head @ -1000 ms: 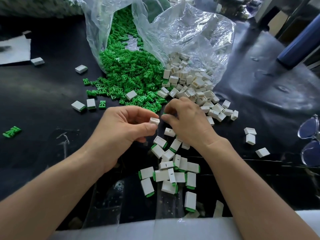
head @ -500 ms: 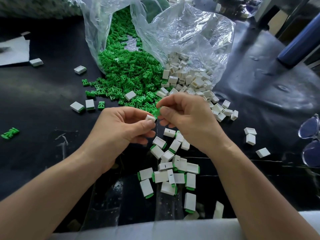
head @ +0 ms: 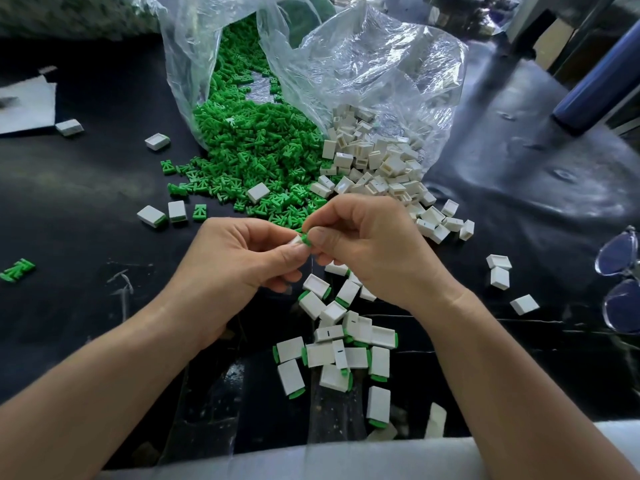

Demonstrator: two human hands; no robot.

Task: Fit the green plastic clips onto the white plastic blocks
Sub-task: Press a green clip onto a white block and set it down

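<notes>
Left hand (head: 242,265) pinches a white block (head: 297,240); right hand (head: 363,247) pinches a green clip (head: 305,239) against its end. We note fitted blocks (head: 341,351) below the hands; loose clips (head: 256,147) and loose blocks (head: 377,161) heaped beyond, so most remains.

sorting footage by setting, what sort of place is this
Likely a small assembly workbench, perhaps piecework: clear bags spill bulk green clips and white blocks onto a black sheet, and a pile of finished pieces lies in front.

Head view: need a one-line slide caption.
Left hand holds a white block while the right hand pinches a green clip against its end, above a pile of finished blocks.
</notes>
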